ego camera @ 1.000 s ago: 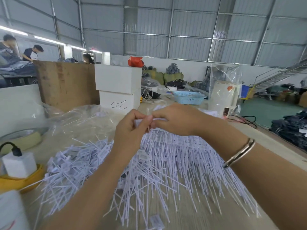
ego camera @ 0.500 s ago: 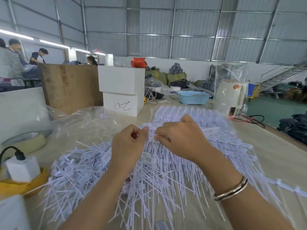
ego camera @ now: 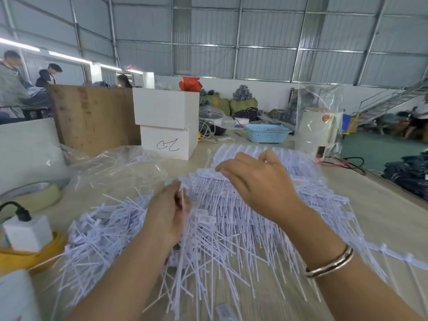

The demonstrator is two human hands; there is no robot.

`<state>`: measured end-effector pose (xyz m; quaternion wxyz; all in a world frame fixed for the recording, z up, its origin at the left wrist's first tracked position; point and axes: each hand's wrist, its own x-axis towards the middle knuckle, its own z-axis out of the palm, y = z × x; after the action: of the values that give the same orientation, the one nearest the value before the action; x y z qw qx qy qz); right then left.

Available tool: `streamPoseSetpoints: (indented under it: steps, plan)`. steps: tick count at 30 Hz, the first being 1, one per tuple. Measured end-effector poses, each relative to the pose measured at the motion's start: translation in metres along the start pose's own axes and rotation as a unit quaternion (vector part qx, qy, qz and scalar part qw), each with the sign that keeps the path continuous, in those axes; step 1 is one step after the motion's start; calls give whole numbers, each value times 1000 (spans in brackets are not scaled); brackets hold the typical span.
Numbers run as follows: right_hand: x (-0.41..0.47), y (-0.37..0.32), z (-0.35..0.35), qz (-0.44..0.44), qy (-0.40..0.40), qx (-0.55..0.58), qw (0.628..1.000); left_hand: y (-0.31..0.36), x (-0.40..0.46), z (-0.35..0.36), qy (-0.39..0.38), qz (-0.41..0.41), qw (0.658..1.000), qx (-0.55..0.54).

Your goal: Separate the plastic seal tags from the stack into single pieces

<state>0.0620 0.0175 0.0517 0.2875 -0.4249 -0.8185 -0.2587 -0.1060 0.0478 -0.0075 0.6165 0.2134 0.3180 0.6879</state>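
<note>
Loose singles (ego camera: 97, 239) lie heaped at my left on the tabletop (ego camera: 382, 218), thin white plastic stems with flat little heads, out of the way of the work. My left hand (ego camera: 169, 216) pinches one stem in its grip, to draw it free I judge. My right hand (ego camera: 257, 179) rests curled fingertips on the joined stack (ego camera: 289, 181), steadying its row of heads; I cannot tell whether that grip actually clasps one.
</note>
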Motion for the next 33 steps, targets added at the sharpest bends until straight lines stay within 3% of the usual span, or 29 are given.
streamPoseSetpoints:
  steps: [1, 2, 4, 7, 8, 9, 10, 13, 14, 16, 21, 24, 27, 33]
  plan:
    - [0, 2, -4, 18, -40, -2, 999, 1, 0, -3, -3, 61, 990, 124]
    - [-1, 4, -5, 29, -81, -11, 996, -1, -2, -6, -7, 137, 949, 285]
    - [-3, 7, -4, 51, -144, 25, 988, -6, -3, -13, -14, 283, 794, 537]
    - [-1, 6, -8, 91, -204, 142, 964, -8, -4, -18, -20, 329, 597, 731]
    - [-1, 5, -8, 88, -214, 162, 959, -8, -5, -19, -1, 331, 546, 769]
    - [-1, 6, -8, 85, -222, 176, 955, -7, -7, -20, 15, 354, 522, 776]
    - [-1, 5, -7, 84, -229, 187, 952, -6, -10, -18, 9, 391, 537, 747]
    - [-2, 2, -9, 92, -242, 232, 938, -4, -24, -8, -134, 422, 729, 523]
    - [-1, 2, -9, 89, -241, 241, 936, -5, -29, -5, -183, 407, 761, 470]
    - [-2, 2, -9, 84, -236, 243, 937, -10, -35, 1, -208, 410, 760, 459]
    - [-4, 7, -7, 83, -224, 161, 958, -23, -35, -2, -171, 444, 738, 479]
    - [-5, 10, -10, 19, -246, 45, 968, -25, -34, -4, -158, 407, 780, 448]
    - [-5, 9, -11, -10, -247, 17, 969, -26, -35, -5, -178, 364, 802, 439]
    - [-5, 0, -8, -49, -134, -84, 986, -24, -34, 1, -129, 281, 894, 324]
